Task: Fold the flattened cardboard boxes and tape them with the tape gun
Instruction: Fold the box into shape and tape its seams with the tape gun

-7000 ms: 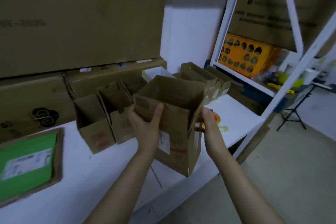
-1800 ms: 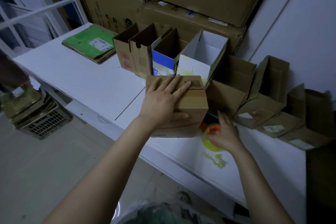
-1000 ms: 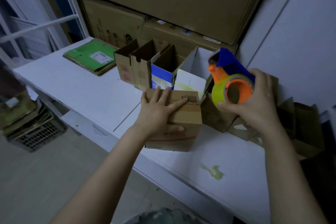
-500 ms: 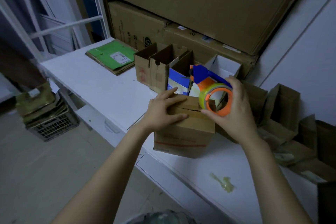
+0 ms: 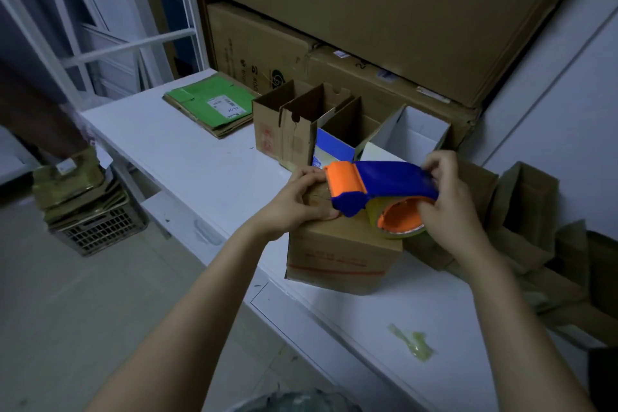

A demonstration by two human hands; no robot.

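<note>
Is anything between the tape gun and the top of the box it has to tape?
Only the left hand: it holds the box top, right by the front end of the tape gun. Nothing else visible.

— Walls, floor?
— White wall [image 5: 551,110] at right; pale grey floor [image 5: 67,311], dimly lit.
— Furniture?
— One white table [image 5: 187,150]; white metal racking [image 5: 186,10] at left; large brown cartons [image 5: 401,10] stacked at the back; dark mesh crate [image 5: 100,234] on the floor beside the table.

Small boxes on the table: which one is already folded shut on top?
The brown box under the left hand and tape gun; the boxes behind it stand open-topped.
</note>
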